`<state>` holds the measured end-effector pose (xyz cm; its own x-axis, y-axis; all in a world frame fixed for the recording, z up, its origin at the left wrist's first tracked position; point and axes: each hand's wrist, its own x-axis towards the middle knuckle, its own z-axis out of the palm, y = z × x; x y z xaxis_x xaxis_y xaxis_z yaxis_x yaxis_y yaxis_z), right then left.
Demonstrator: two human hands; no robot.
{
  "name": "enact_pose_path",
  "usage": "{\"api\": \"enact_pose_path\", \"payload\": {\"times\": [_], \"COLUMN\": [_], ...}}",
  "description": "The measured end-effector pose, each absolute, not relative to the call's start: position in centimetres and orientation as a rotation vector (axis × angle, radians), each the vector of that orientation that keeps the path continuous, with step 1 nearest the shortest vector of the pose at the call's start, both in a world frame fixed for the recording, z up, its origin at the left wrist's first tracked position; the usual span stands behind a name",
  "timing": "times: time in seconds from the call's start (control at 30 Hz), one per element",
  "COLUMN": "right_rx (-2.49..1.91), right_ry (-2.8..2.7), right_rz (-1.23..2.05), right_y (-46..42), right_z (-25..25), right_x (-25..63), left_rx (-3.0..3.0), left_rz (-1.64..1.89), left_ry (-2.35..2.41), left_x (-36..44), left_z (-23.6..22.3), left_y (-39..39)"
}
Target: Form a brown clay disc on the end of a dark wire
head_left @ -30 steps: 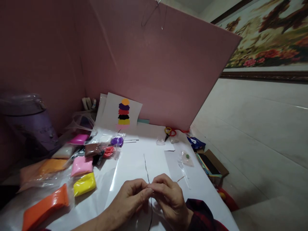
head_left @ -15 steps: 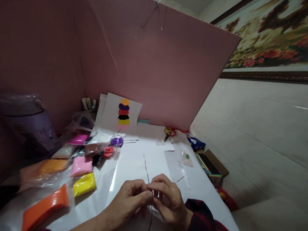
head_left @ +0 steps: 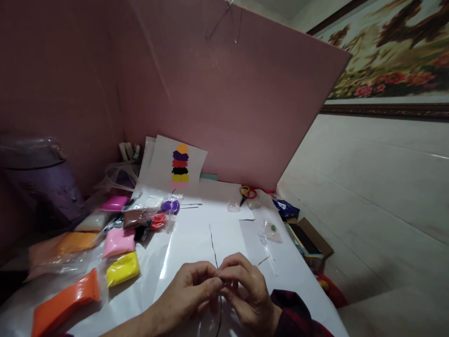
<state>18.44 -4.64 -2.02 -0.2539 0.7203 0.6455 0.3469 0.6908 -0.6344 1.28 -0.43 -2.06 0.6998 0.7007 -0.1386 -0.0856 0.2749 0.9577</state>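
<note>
My left hand (head_left: 191, 290) and my right hand (head_left: 245, 292) meet at the near edge of a white sheet (head_left: 196, 238), fingertips pinched together on a thin black wire (head_left: 212, 243). The wire runs from the pinch away across the sheet and also hangs down below my hands. What else may be between the fingertips is too small to see. A printed card (head_left: 180, 164) with stacked coloured blobs leans against the pink board (head_left: 228, 93) behind.
Bagged clay blocks lie at left: orange (head_left: 65, 302), yellow (head_left: 122, 269), pink (head_left: 119, 241), purple (head_left: 170, 206). A purple jar (head_left: 42, 182) stands far left. Scissors (head_left: 245, 193) lie by the board; a small clear bag (head_left: 271, 230) and an open box (head_left: 307, 238) sit right.
My fingers have shifted slightly around the wire, the right hand dropping a little. Nothing else has moved.
</note>
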Motion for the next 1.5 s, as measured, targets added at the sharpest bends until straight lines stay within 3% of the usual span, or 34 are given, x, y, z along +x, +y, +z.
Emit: {"api": "enact_pose_path", "payload": {"times": [1.5], "right_rx": [-0.826], "right_ry": [-1.899], "right_rz": [0.488], "right_y": [-4.60], "right_z": [-1.93], "right_x": [18.50], "left_rx": [1.170], "left_rz": [0.559], "left_ry": [0.639], "left_x": [1.36], "left_z": [-2.02], "left_y": [-0.53]}}
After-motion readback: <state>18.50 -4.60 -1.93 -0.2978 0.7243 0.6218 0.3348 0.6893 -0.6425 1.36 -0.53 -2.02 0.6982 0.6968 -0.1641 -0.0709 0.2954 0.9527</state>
